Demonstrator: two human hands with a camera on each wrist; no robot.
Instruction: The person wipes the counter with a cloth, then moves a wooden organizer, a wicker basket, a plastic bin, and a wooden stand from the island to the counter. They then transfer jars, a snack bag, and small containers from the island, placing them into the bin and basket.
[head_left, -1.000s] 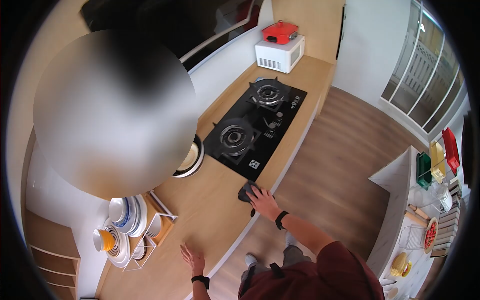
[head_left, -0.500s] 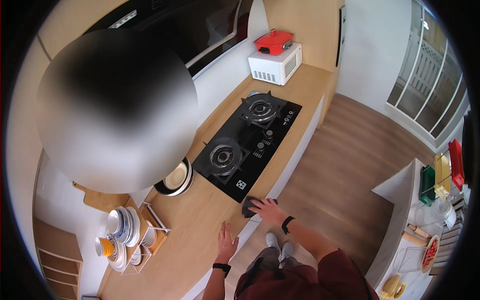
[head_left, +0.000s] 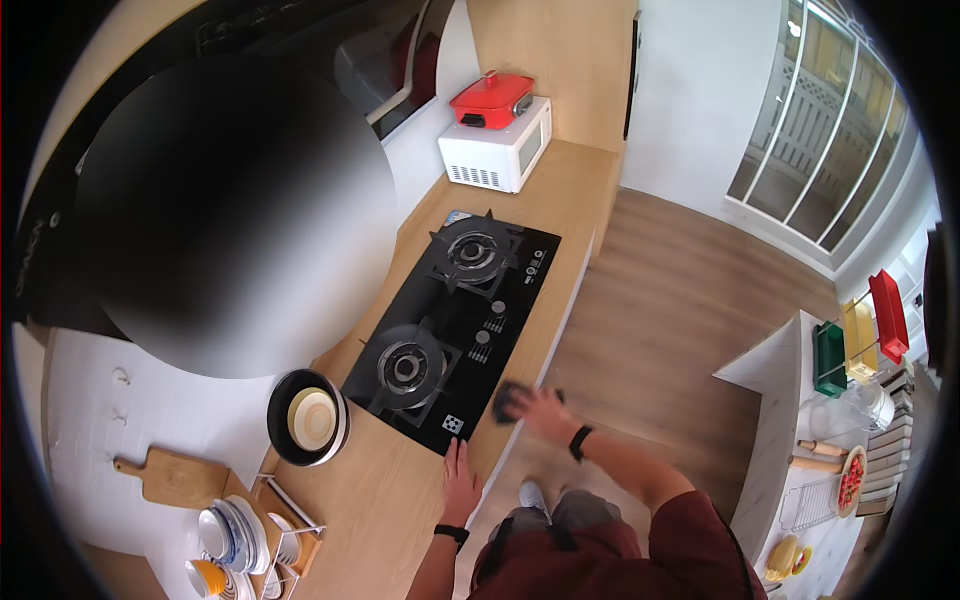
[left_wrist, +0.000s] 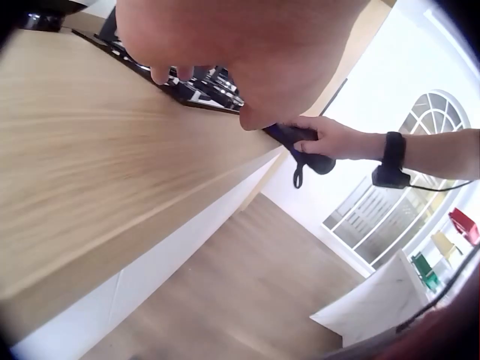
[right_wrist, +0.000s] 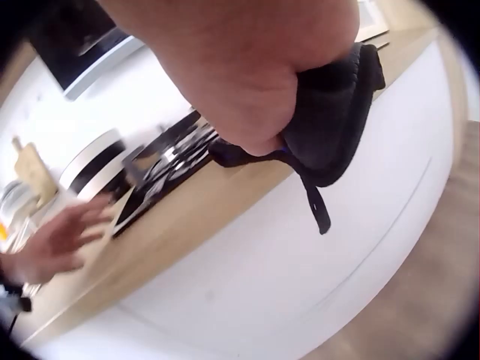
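Observation:
The right hand (head_left: 543, 413) grips a dark padded item (head_left: 510, 402) at the counter's front edge, beside the black gas stove (head_left: 470, 325). In the right wrist view the dark item (right_wrist: 326, 124) has a hanging loop, and the thumb side of the right hand (right_wrist: 247, 67) lies against it. The left hand (head_left: 461, 487) is held with fingers extended near the stove's front left corner; whether it touches the counter is unclear. Seen from the left wrist, the left hand (left_wrist: 240, 52) holds nothing visible, and the other hand (left_wrist: 330, 139) grips the dark item (left_wrist: 300, 148).
Left of the stove sit nested round pans or bowls (head_left: 312, 418). A dish rack (head_left: 300, 530) holds plates (head_left: 235, 535) near a cutting board (head_left: 180, 478). A red pot (head_left: 492, 98) tops a white microwave (head_left: 497, 150). A marble-look counter (head_left: 745, 380) stands at right.
The view has shifted, with the stove now lower and further left. The left hand has moved forward to the stove's near corner. The right hand, still with the dark item, stays near the counter's edge.

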